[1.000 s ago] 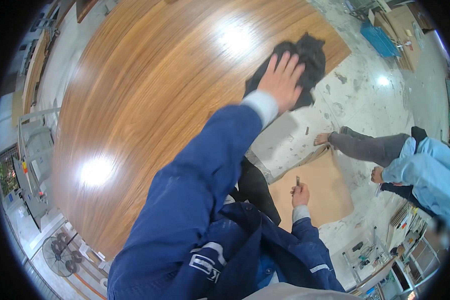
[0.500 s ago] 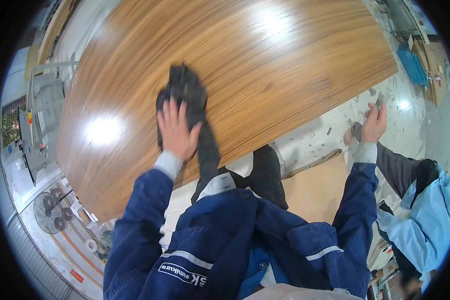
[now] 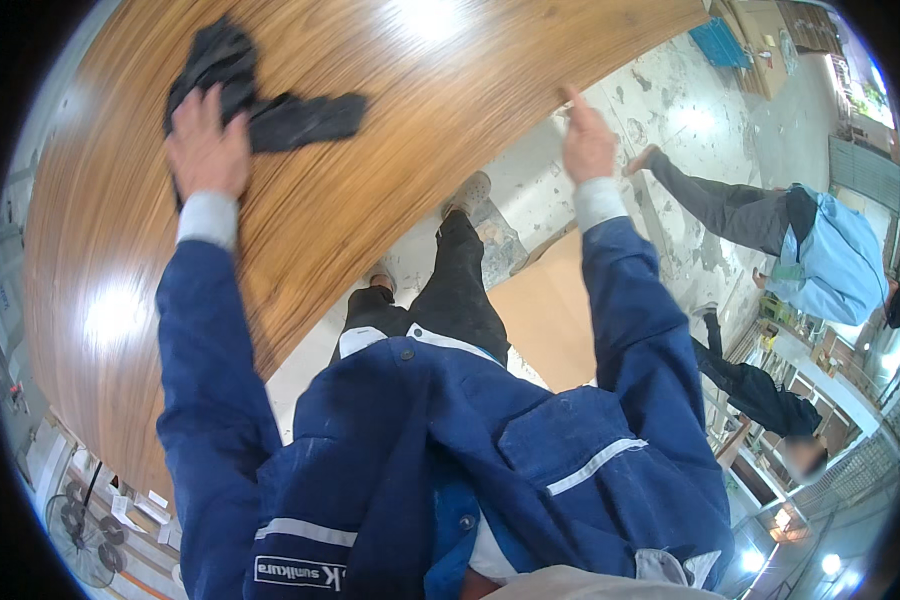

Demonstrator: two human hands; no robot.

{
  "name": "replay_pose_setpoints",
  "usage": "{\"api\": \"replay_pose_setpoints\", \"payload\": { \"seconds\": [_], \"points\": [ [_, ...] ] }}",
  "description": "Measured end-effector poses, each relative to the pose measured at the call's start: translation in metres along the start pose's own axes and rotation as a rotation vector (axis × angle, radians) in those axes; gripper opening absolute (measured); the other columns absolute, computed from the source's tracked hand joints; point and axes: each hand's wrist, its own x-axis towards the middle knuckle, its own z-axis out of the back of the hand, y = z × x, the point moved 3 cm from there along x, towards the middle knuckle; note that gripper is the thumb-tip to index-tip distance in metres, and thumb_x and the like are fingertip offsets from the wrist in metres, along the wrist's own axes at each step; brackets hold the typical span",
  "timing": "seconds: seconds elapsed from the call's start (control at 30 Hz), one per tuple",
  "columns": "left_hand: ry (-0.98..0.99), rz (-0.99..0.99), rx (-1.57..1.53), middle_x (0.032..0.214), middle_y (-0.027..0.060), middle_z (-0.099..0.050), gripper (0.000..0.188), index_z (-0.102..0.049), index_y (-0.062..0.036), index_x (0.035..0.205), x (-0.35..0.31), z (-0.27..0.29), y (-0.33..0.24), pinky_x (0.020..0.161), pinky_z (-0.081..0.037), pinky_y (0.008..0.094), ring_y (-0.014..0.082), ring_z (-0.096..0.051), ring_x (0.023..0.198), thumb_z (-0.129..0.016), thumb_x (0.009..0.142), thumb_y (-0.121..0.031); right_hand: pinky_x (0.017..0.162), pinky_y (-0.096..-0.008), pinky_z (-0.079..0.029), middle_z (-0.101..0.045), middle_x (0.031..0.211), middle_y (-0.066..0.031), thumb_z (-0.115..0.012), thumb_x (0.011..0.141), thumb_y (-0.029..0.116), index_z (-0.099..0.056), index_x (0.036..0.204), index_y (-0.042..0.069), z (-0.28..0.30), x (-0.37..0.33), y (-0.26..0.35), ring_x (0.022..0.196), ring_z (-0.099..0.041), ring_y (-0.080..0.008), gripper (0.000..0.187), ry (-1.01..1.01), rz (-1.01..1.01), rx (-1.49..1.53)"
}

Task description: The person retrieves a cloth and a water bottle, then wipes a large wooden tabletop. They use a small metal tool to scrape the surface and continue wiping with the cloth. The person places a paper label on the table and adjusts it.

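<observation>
My left hand (image 3: 208, 142) presses a bunched black cloth (image 3: 222, 65) against a large wood-grain board (image 3: 310, 210), fingers over the cloth and thumb along its side. A loose strip of the cloth lies out to the right across the board. My right hand (image 3: 588, 140) is at the board's right edge, its index finger pointing up toward that edge. The other fingers are curled and blurred, and what they may hold is hidden.
Tan sheet material (image 3: 550, 310) lies on the stained pale floor (image 3: 660, 110) beside my legs. A person in light blue (image 3: 835, 260) bends at the right, with another in dark clothes (image 3: 770, 395) below. A fan (image 3: 80, 540) stands at lower left.
The left hand and cloth have moved up and left over the board, and the cloth's strip has swung right. My right hand has come left to the board's edge; the small greyish piece at its fingers no longer shows.
</observation>
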Motion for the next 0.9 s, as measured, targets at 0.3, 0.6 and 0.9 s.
{"api": "replay_pose_setpoints", "payload": {
  "seconds": [0.3,0.6,0.9],
  "points": [
    [0.031,0.278,0.095,0.162,0.0178,-0.024,0.061,-0.03,-0.0145,0.155,-0.185,0.014,0.27,0.118,-0.022,0.0522,0.0393,-0.023,0.148,-0.034,0.104,-0.048,0.076,-0.0441,-0.054,-0.065,0.087,-0.0127,-0.056,0.08,0.0,-0.06,0.132,0.021,-0.036,-0.24,0.272,0.081,-0.064,-0.0342,0.056,0.591,0.465,0.506],
    [0.023,0.294,0.085,0.162,0.0187,-0.021,0.064,-0.029,-0.0091,0.155,-0.275,0.036,0.325,0.12,-0.019,0.0494,0.0398,-0.022,0.148,-0.03,0.105,-0.049,0.08,-0.0453,-0.053,-0.07,0.1,-0.0166,-0.051,0.087,0.004,-0.054,0.136,0.01,-0.021,-0.138,0.165,0.09,-0.067,-0.0337,0.05,0.126,0.019,0.076],
    [0.018,0.218,0.061,0.162,0.0168,-0.023,0.063,-0.028,-0.0116,0.156,-0.278,0.044,0.326,0.12,-0.019,0.05,0.0368,-0.021,0.149,-0.034,0.105,-0.048,0.076,-0.0406,-0.055,-0.069,0.116,-0.0133,-0.054,0.083,0.0,-0.059,0.135,0.016,-0.05,-0.227,0.261,0.093,-0.066,-0.0302,0.054,0.401,0.349,0.226]
  ]
}}
